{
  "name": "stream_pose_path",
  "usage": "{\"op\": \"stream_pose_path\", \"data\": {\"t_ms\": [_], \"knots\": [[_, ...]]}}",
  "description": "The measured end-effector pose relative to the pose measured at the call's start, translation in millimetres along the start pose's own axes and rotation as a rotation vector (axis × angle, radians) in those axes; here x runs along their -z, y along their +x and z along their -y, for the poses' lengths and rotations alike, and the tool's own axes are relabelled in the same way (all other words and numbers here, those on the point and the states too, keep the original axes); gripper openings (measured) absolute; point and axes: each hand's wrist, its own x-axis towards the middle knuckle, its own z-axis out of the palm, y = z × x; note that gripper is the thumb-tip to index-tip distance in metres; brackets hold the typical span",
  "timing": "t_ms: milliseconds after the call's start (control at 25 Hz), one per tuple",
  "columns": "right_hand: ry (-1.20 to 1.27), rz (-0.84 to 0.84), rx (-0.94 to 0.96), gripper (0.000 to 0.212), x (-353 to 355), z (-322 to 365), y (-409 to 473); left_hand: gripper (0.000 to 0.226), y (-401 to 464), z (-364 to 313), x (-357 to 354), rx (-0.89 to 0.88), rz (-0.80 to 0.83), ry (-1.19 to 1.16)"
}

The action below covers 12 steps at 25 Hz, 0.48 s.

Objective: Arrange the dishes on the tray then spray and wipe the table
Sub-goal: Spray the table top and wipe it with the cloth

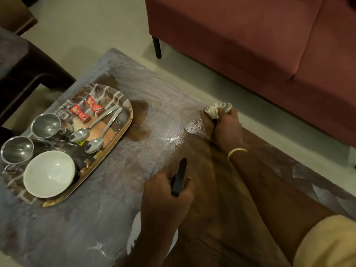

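While the left hand (165,186) grips a dark spray bottle (179,177) nearest the camera, its fingers curled round the neck and the nozzle pointing away, the bottle's pale body shows below the wrist. To the left of that hand sits the tray (126,124), already loaded: a white bowl (49,174) at its near end, two steel cups (46,125) beyond the bowl, two spoons (92,127) lying side by side, and two red sachets (86,110) at the far end. Farther out and to the right of the tray, the right hand (227,130) bunches a striped cloth (217,109) against the bench (119,189), close to its far edge. Wet streaks cover the surface between cloth and tray.

By my judgement, wiping is well along. The risk lies in a sweep back toward the tray: the cloth or forearm could nudge its rim and rattle the spoons loose. A squeeze of the trigger now would also mist the dishes.
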Motion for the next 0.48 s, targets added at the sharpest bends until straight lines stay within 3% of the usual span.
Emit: {"op": "stream_pose_path", "data": {"t_ms": [40, 200, 320, 400, 480], "knots": [[0.012, -0.014, 0.021, 0.039, -4, 11, -15, 0.034, -2, 2, 1, 0.002, 0.004, 0.008], [-0.023, 0.118, 0.417, 0.047, -3, 12, -30, 0.041, -19, 1, 2, 0.006, 0.020, 0.018], [0.042, 0.008, 0.117, 0.039, 1, 10, 17, 0.041, -26, 9, 1, -0.009, -0.009, 0.031], [0.070, -0.016, 0.146, 0.040, -4, 20, 0, 0.039, -33, 13, 0, 0.007, -0.012, 0.047], [0.036, 0.041, 0.297, 0.044, -7, 8, -43, 0.039, -37, 14, 2, 0.017, -0.013, 0.007]]}}
